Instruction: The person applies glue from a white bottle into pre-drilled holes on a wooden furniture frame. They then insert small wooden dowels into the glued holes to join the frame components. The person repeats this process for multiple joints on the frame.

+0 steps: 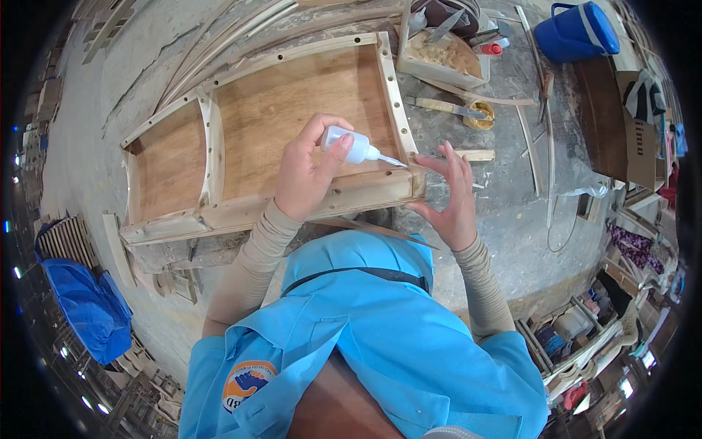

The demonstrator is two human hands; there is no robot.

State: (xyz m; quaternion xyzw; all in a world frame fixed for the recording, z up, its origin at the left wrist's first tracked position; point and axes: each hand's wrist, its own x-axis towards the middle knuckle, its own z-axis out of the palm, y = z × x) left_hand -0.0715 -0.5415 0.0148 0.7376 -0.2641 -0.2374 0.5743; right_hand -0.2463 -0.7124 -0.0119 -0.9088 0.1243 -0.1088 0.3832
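Note:
My left hand point(316, 167) is closed around a small white squeeze bottle point(356, 148), tilted with its thin nozzle pointing down to the right. The nozzle tip is at the near right corner of a wooden frame point(307, 203), close to the surface; I cannot tell if it touches. Thin brown panels point(292, 110) fill the frame, and dark holes run along its rails. At that same corner, my right hand point(455, 192) has its thumb on the near side and index finger on the far side, gripping the wood, with the other fingers raised.
Right of the frame lie a putty knife point(446, 107), a small tub of yellowish paste point(480, 115) and a wood offcut point(474, 155). Behind them stand a tray of sawdust-like material and tools point(443, 62) and a blue bucket point(576, 33). Long wood strips point(201, 55) lie at the back left.

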